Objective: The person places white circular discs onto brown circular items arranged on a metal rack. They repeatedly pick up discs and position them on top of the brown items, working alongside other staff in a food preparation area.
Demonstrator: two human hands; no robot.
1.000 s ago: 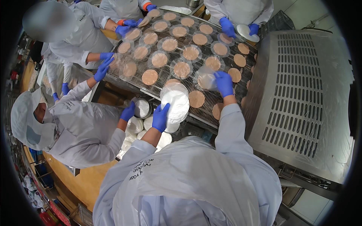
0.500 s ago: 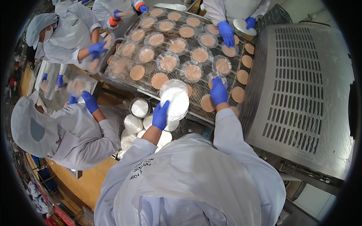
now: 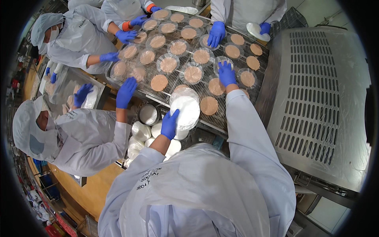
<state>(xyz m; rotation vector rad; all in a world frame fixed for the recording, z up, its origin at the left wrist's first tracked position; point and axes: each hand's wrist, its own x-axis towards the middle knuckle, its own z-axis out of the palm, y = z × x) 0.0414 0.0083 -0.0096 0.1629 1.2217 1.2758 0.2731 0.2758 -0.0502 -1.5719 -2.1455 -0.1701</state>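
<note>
My left hand grips a stack of thin round film sheets, white with a clear edge, near the front edge of the wire conveyor. My right hand is stretched out over the conveyor, fingers spread, on or just above a film-covered round patty partly hidden beneath it. Close by, a pinkish patty and another one lie under clear film discs. Nearer to me a bare patty sits on the wires.
Several co-workers in white reach in from the left; another person's gloved hand touches the conveyor at the far side. A slotted steel cover rises on the right. Below the conveyor are several white film stacks and a round metal container.
My right hand has moved slightly away from me and left. The patties have shifted a little left, and the right one now has film. Co-workers' hands on the left now reach the conveyor.
</note>
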